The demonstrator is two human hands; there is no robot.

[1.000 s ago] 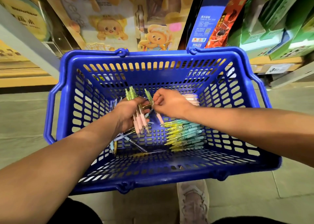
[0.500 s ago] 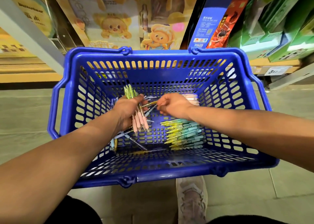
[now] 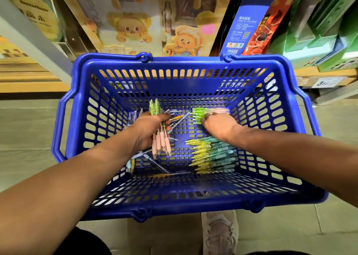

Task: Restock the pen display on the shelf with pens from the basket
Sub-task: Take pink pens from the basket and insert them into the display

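Note:
A blue plastic basket (image 3: pixel 290 76) stands on the floor below me. My left hand (image 3: pixel 149 130) is inside it, shut on a bunch of pens (image 3: pixel 160 144) with pink grips and green tops. My right hand (image 3: pixel 219 125) rests palm down at the back right of the basket floor, its fingers on a row of green-and-pink pens (image 3: pixel 203 113); whether it grips them I cannot tell. A stack of yellow-and-teal pens (image 3: pixel 211 156) lies under my right wrist. Loose blue and yellow pens (image 3: pixel 155 163) are scattered at the left.
Behind the basket is a shelf with a cartoon-bear display box (image 3: pixel 147 26), a blue package (image 3: pixel 242 22), a red package (image 3: pixel 267 22) and green boxes (image 3: pixel 319 41). A price label (image 3: pixel 323 83) sits on the shelf edge. My shoe (image 3: pixel 219 233) is just in front of the basket.
My right hand has moved away from the left hand to the back right of the basket, onto the green-and-pink pens. The left hand keeps its bunch.

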